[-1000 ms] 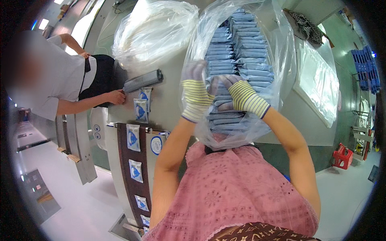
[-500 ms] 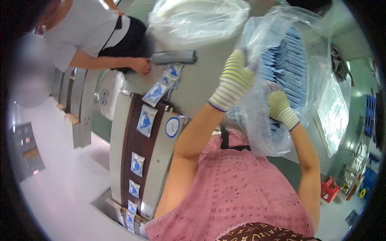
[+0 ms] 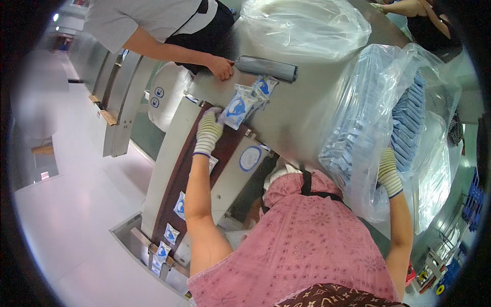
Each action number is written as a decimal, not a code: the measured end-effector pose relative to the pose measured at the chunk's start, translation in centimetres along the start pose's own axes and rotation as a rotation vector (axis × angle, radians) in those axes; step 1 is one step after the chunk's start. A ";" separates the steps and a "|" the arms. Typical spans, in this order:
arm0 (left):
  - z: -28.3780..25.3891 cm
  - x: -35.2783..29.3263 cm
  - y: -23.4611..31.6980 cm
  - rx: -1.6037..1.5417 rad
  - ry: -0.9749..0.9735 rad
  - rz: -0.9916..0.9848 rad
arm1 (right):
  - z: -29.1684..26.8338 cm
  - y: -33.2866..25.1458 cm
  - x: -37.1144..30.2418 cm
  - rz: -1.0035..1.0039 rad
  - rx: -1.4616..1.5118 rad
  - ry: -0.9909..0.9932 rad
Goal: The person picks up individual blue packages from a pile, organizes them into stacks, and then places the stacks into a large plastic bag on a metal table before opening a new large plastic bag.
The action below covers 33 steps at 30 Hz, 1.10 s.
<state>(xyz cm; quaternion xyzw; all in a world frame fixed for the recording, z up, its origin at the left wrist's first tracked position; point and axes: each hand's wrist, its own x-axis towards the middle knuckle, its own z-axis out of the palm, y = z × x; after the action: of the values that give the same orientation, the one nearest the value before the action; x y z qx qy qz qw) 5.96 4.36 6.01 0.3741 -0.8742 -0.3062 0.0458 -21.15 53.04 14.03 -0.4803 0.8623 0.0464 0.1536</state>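
Observation:
My left hand (image 3: 208, 132), in a striped yellow-and-white glove, reaches over the dark conveyor belt (image 3: 171, 202). Its lilac fingertips look outstretched beside the left edge of a white-and-blue packet (image 3: 238, 107); I cannot make out anything held. More packets overlap behind that one at the belt's far end. My right hand (image 3: 389, 173), gloved the same way, is at the near right side of a clear plastic bag (image 3: 353, 120). Tight rows of light-blue packets (image 3: 409, 123) fill this bag. The right fingers are hidden by plastic and packets.
Several packets (image 3: 172, 233) lie spaced along the belt. A grey roller-like bar (image 3: 267, 68) lies on the metal table (image 3: 302, 102), near a co-worker's hand (image 3: 221, 67). Another clear bag (image 3: 306, 25) stands at the back. A second person's arm (image 3: 404, 8) shows at far right.
My left hand has left the bag and swung left to the packets at the belt's end. My right hand stays at the bag, now lower along its side. The whole view has shifted.

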 end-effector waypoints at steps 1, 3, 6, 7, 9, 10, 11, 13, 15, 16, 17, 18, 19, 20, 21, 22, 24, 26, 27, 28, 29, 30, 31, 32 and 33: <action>0.7 0.4 -3.5 -0.037 -0.002 -0.035 | 0.0 -0.2 0.3 0.017 0.058 0.023; 0.8 1.8 -2.8 0.063 -0.031 0.029 | 0.1 -0.1 0.4 0.069 0.169 0.075; 2.0 5.0 0.7 0.106 -0.075 0.029 | 1.4 1.0 0.1 0.131 0.398 0.077; 2.8 6.4 2.1 0.102 -0.091 0.014 | 1.9 1.5 -0.3 0.170 0.452 0.046; 5.6 9.3 0.8 0.141 -0.313 -0.034 | 0.6 0.5 0.2 0.247 0.546 -0.076; 7.3 10.3 0.8 0.158 -0.433 -0.047 | 0.0 0.1 0.2 0.264 0.557 -0.098; 7.4 10.0 3.8 0.277 -0.496 -0.038 | 0.1 0.1 0.3 0.280 0.580 -0.123; 9.0 8.5 6.5 0.093 -0.549 -0.131 | 0.4 0.2 0.8 0.202 0.557 -0.040; 11.2 5.5 11.4 0.102 -0.531 0.058 | 0.1 0.1 0.2 0.164 0.522 0.057; 12.4 3.2 13.4 0.251 -0.429 0.156 | 0.5 0.0 -0.2 0.133 0.513 0.098; 13.3 1.4 15.2 0.390 -0.318 0.260 | 0.6 0.2 -0.6 0.133 0.489 0.110; 14.3 0.3 15.5 0.405 -0.385 0.338 | 1.0 0.4 -0.7 0.124 0.468 0.121; 15.5 -0.6 15.3 0.420 -0.452 0.416 | 1.6 0.8 -0.8 0.143 0.441 0.099; 15.5 -1.1 15.3 0.445 -0.517 0.478 | 2.1 0.9 -0.4 0.139 0.437 0.094; 15.3 -1.3 15.3 0.514 -0.573 0.506 | 2.5 1.1 0.1 0.136 0.431 0.090; 14.0 -1.1 16.9 0.570 -0.634 0.564 | 1.7 0.7 0.0 0.155 0.425 0.109; 13.5 -1.1 17.4 0.646 -0.740 0.677 | -0.4 -0.3 0.0 0.130 0.245 0.057; 14.3 -1.9 16.6 0.580 -0.755 0.693 | 1.2 0.0 0.0 0.135 0.328 0.159; 14.3 -2.3 16.6 0.550 -0.762 0.702 | 1.5 0.3 -0.1 0.128 0.267 0.154; 14.2 -2.7 16.6 0.569 -0.791 0.723 | 1.6 0.7 -0.2 0.119 0.202 0.152; 14.1 -3.3 16.0 0.493 -0.805 0.634 | 0.5 0.2 -0.1 0.103 0.144 0.137; 14.1 -3.9 15.0 0.416 -0.815 0.539 | -0.5 -0.5 0.1 0.082 0.084 0.123; 14.1 -4.3 14.1 0.340 -0.821 0.444 | -0.9 -0.8 0.4 0.061 0.025 0.108; 14.3 -4.3 13.5 0.312 -0.940 0.238 | -0.7 -0.7 0.2 0.074 0.039 0.087; 15.2 -4.4 12.2 0.231 -0.968 0.226 | -0.4 -0.5 0.2 0.077 0.052 0.066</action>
<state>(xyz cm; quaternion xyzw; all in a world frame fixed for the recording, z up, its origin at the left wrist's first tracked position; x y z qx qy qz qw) -3.22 21.43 1.36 0.0948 -0.8583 -0.3390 -0.3734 -20.92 52.51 14.35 -0.4438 0.8857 0.0140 0.1354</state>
